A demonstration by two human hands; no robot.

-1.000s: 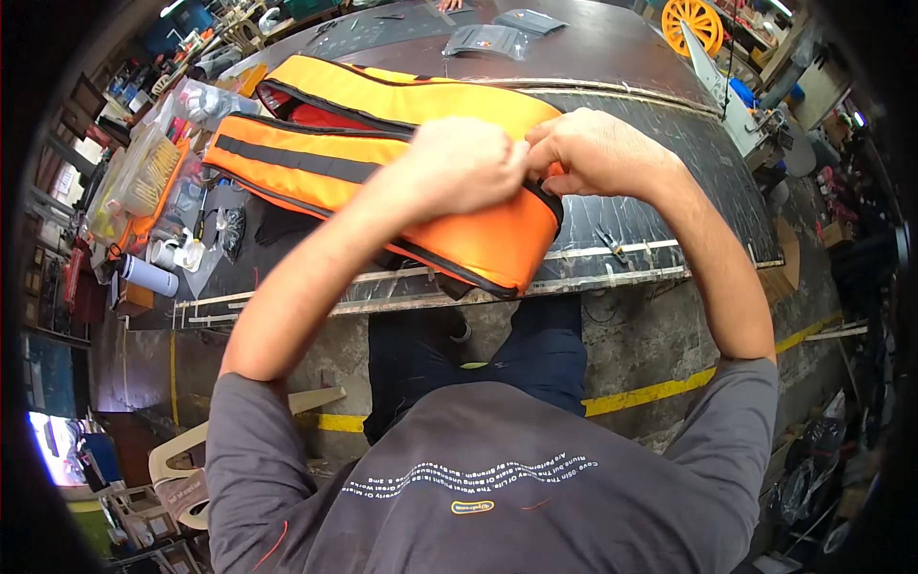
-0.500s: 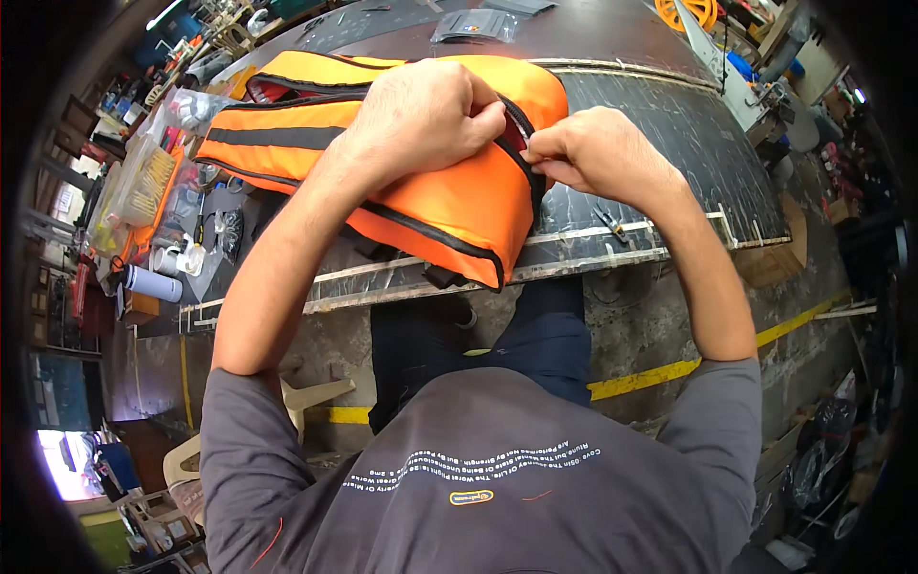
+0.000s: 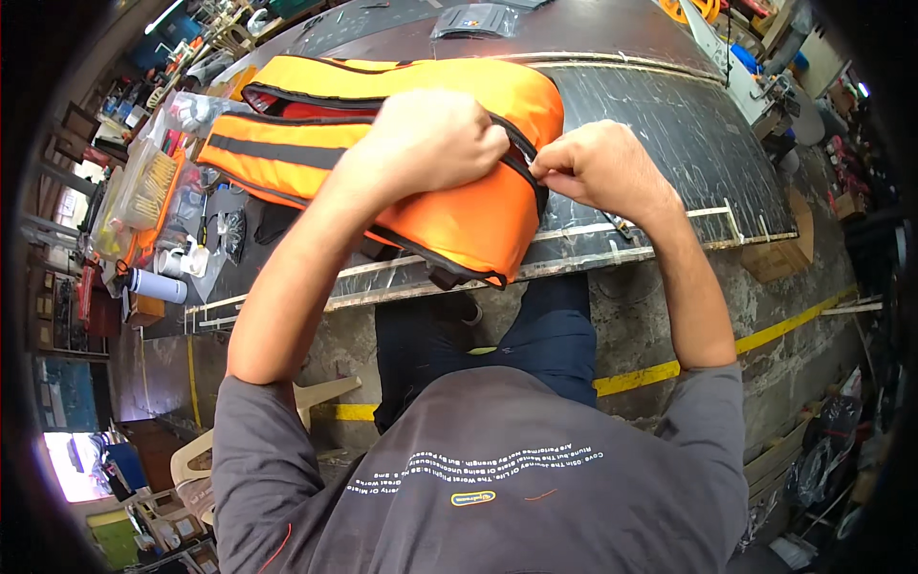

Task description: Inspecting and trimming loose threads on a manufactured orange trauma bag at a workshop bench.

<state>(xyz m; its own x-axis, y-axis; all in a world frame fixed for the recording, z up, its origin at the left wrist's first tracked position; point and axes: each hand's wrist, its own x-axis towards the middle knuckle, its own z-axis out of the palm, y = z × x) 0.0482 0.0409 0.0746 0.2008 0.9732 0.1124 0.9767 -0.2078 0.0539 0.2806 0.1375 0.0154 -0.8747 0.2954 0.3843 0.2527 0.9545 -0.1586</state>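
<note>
An orange life vest with black edging and a black stripe lies on the dark worktable. Along its right end, the black-edged seam gapes a little and shows something pale inside. My left hand lies across the vest in a closed grip, its fingertips curled at the gap's left side. My right hand pinches at the gap's right side with thumb and forefinger. Whether a small part sits in that pinch is hidden. Black buckles hang below the vest's near edge.
Plastic boxes, bags and a white tumbler crowd the table's left end. A small tool lies near the front edge, partly behind my right wrist. A sewing machine stands at the far right. Packaged grey pieces lie at the back.
Both hands have come slightly nearer to me, the right one still pinching at the seam. The vest's right end has shifted a little. My right forearm now partly covers the small tool.
</note>
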